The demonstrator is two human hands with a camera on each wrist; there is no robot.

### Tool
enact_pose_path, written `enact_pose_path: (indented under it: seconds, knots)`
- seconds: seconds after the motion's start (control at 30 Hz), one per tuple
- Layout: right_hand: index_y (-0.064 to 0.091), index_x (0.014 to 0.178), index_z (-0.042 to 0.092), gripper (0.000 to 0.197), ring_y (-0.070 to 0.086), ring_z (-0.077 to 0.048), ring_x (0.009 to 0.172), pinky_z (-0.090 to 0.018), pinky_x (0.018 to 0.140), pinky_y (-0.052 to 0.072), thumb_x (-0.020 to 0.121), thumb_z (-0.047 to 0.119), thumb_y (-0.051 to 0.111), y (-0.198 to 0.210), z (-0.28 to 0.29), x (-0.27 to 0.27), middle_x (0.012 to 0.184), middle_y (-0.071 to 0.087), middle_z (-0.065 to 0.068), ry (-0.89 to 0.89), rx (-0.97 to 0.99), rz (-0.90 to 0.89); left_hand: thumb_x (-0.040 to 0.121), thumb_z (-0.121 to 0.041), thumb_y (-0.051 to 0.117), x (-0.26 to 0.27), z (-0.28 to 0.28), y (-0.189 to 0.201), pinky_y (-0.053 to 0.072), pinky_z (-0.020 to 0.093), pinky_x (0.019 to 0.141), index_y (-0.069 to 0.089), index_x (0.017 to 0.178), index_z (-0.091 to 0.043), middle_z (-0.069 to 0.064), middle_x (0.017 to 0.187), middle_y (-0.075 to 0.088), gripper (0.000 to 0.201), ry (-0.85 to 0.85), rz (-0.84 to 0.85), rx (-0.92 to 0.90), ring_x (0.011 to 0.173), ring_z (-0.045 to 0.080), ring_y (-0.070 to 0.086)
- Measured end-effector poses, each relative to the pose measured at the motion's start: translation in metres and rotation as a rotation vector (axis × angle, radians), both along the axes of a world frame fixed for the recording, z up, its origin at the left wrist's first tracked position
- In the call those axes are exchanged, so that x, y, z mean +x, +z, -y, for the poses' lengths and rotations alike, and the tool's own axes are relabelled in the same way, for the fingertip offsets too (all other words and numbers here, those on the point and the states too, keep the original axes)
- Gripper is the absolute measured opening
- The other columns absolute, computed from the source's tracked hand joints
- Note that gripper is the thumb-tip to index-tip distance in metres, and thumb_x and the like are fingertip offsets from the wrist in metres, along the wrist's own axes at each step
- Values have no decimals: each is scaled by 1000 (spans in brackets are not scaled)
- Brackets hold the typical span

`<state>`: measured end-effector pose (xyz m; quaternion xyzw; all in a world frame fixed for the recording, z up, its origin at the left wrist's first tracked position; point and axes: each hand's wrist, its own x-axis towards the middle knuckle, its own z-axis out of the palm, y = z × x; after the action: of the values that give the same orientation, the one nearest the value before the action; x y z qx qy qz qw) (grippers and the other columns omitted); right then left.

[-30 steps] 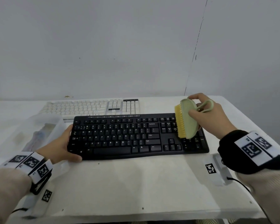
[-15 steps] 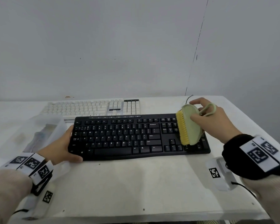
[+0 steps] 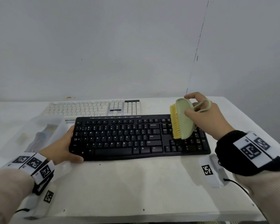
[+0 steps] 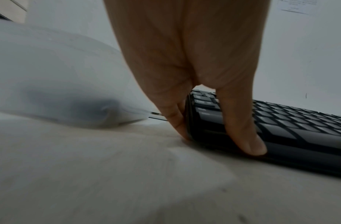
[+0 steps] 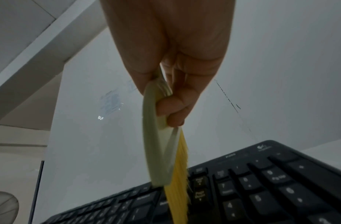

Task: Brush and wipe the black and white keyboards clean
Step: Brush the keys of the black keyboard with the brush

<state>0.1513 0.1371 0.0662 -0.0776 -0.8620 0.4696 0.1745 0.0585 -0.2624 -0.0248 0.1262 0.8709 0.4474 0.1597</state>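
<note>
The black keyboard [image 3: 136, 138] lies across the middle of the white table, with the white keyboard [image 3: 94, 108] just behind it. My left hand [image 3: 63, 146] grips the black keyboard's left end [image 4: 204, 121], thumb on its front edge and fingers along its side. My right hand [image 3: 205, 115] grips a pale green brush [image 3: 183, 119] with yellow bristles [image 5: 180, 174]. The brush is tilted on edge over the keys between the main block and the number pad [image 5: 261, 189], bristles facing left and its lower end down at the keys.
A clear plastic box [image 3: 34, 135] with small items inside stands at the left, close to my left hand. A white tagged block [image 3: 212, 170] with a cable lies near the front right. The table's right edge [image 3: 265, 126] runs close past my right wrist.
The brush has swept a little leftward and back up the keys near the number pad. My left hand has kept its hold on the keyboard's left end.
</note>
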Motion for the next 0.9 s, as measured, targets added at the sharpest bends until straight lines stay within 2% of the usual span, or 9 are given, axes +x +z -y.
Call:
enact_pose_path:
  seconds: [0.17, 0.27, 0.37, 0.47, 0.53, 0.6, 0.77, 0.9]
  knots:
    - [57, 103, 23, 23, 52, -15, 62, -14, 42, 41, 84, 10, 55, -10, 3, 3, 81, 58, -7, 32, 77, 96, 27, -27, 82, 0, -1, 0, 42, 37, 102, 22, 109, -68, -13, 119, 52, 110, 8, 2, 30, 115, 13, 52]
    - [59, 96, 17, 16, 54, -14, 59, -16, 38, 41, 83, 8, 57, -14, 3, 12, 82, 60, -8, 67, 90, 169, 27, -25, 82, 1, -1, 0, 42, 34, 99, 22, 108, -66, -13, 118, 53, 109, 8, 10, 51, 111, 8, 52]
    - [60, 98, 18, 18, 55, -15, 60, -16, 39, 42, 83, 9, 56, -8, 1, 12, 83, 62, -9, 30, 54, 114, 30, -20, 83, 0, 0, -1, 44, 29, 94, 23, 110, -65, -13, 118, 54, 110, 0, 5, 47, 111, 7, 53]
    - [57, 109, 26, 29, 54, -14, 66, -11, 42, 41, 84, 10, 55, -4, 1, 3, 86, 60, -10, -19, 34, 16, 29, -27, 83, 0, 1, 0, 44, 34, 99, 23, 112, -67, -12, 120, 54, 110, -13, -6, 32, 113, 9, 53]
    - [56, 111, 29, 32, 52, -12, 66, -12, 45, 41, 84, 10, 54, -4, 3, 0, 83, 56, -8, -23, 45, 8, 29, -26, 83, 1, 0, 1, 42, 35, 101, 24, 112, -66, -12, 119, 54, 109, -18, -13, 32, 113, 8, 53]
    - [56, 108, 27, 29, 52, -13, 65, -15, 44, 41, 85, 10, 54, -9, 4, 1, 84, 58, -8, -4, 61, 45, 32, -23, 84, 1, 0, 1, 42, 33, 101, 24, 112, -65, -12, 119, 54, 109, -24, -21, 24, 112, 7, 52]
    - [62, 94, 17, 16, 53, -14, 60, -16, 38, 41, 82, 8, 58, -13, 1, 15, 83, 61, -8, 50, 100, 165, 30, -29, 82, -1, 2, -1, 45, 35, 98, 24, 113, -67, -9, 119, 57, 108, -32, -32, 9, 112, 10, 55]
    - [62, 100, 18, 19, 51, -13, 58, -14, 40, 39, 83, 9, 57, -5, -2, 8, 78, 59, -7, -21, 40, 62, 31, -29, 84, -3, 5, -4, 43, 39, 103, 21, 114, -72, -10, 123, 56, 112, -38, -42, -3, 116, 13, 54]
